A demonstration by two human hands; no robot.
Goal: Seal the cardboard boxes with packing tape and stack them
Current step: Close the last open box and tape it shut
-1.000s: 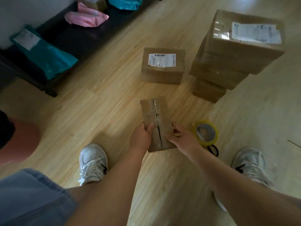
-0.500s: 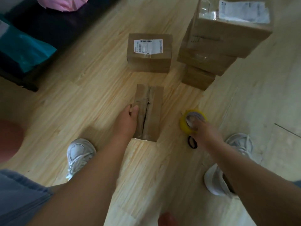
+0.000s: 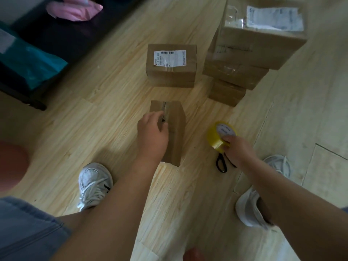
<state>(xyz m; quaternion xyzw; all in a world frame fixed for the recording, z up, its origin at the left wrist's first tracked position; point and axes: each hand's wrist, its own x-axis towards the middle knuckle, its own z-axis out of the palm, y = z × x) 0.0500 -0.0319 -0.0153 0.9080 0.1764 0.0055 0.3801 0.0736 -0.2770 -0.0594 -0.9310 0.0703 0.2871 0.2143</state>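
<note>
Head view: pale wood floor (image 3: 94, 113) carries a stack of boxes (image 3: 254, 53) cut off at the top edge, a small box (image 3: 176, 132) gripped at its open seam by left hand (image 3: 152, 136) fingers, right hand (image 3: 238, 150) fingers pinching the tape roll (image 3: 215, 137), half hiding scissors (image 3: 220, 165).

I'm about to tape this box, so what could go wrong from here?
The flaps of the box gape at the seam beside your left hand, so tape may seal crooked. The scissors lie under your right hand gripping the tape roll; you might snag them. The stack sits on a smaller box and could topple.
</note>
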